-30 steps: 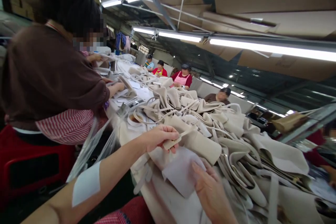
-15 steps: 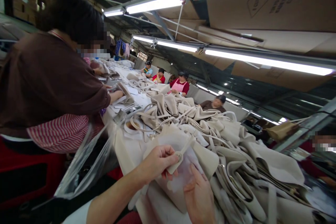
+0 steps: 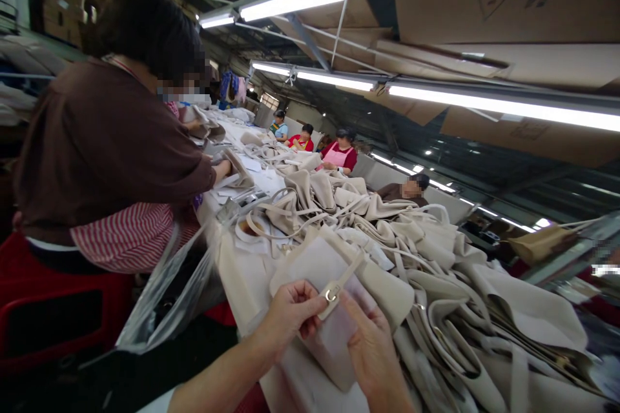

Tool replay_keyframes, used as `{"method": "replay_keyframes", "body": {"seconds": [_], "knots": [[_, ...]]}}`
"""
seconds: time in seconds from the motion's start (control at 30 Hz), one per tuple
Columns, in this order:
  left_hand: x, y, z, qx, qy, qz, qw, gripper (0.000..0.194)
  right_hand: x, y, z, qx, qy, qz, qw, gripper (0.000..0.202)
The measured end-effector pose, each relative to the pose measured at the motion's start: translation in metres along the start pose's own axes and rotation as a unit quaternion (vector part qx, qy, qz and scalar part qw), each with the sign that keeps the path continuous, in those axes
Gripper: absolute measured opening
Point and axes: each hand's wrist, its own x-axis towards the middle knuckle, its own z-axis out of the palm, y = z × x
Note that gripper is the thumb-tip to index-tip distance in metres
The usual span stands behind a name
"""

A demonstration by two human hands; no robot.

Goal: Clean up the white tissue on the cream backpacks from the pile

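Observation:
A light beige bag (image 3: pixel 310 264) with thin whitish wrapping over its face lies in front of me. Its narrow strap (image 3: pixel 353 268) ends in a tab that carries a small shiny metal clasp (image 3: pixel 331 295). My left hand (image 3: pixel 295 310) is closed, pinching the lower end of this tab between thumb and fingers. From the other side my right hand (image 3: pixel 371 342) meets the tab's right edge with a fingertip beside the clasp. Its remaining fingers are bent and partly hidden, and it appears to pinch the strap there.
A heap of beige bags and straps (image 3: pixel 465 310) covers the table to the right. A roll of tape (image 3: pixel 249 226) lies beyond my hands. At left a co-worker in a brown top (image 3: pixel 111 135) handles a bag, near hanging clear plastic (image 3: pixel 165 310). Other people sit across the table.
My right hand has risen from below the strap to the tab's edge. The tab has turned so the metal clasp faces me. The view has shifted slightly left.

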Motion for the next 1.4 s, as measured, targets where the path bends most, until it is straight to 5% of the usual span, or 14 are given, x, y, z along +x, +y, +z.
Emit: {"method": "replay_keyframes", "body": {"seconds": [0.2, 0.33, 0.5, 0.63, 0.9, 1.07, 1.4], "knots": [[-0.001, -0.011, 0.004, -0.049, 0.067, 0.009, 0.997, 0.063, 0.001, -0.014, 0.009, 0.009, 0.049, 0.035, 0.998, 0.053], [-0.008, -0.022, 0.007, -0.068, 0.114, 0.015, 0.991, 0.067, 0.001, -0.022, 0.006, 0.005, 0.047, 0.036, 0.998, 0.053], [-0.015, -0.020, 0.008, -0.154, 0.027, -0.047, 0.987, 0.064, 0.002, -0.022, -0.006, -0.001, 0.047, 0.058, 0.997, 0.059], [-0.024, -0.021, 0.012, -0.233, 0.054, -0.104, 0.965, 0.064, 0.002, -0.020, -0.010, 0.002, 0.043, 0.060, 0.997, 0.065], [-0.032, -0.007, 0.009, -0.158, 0.032, 0.080, 0.984, 0.031, 0.002, -0.021, -0.012, 0.023, 0.063, 0.076, 0.995, 0.061], [-0.010, 0.004, 0.005, -0.094, 0.018, 0.037, 0.995, 0.027, -0.002, -0.026, -0.010, 0.019, 0.040, 0.079, 0.996, 0.062], [0.020, 0.023, 0.012, 0.148, -0.105, -0.008, 0.983, 0.041, -0.003, -0.032, -0.016, -0.133, 0.042, 0.060, 0.988, 0.057]]}}
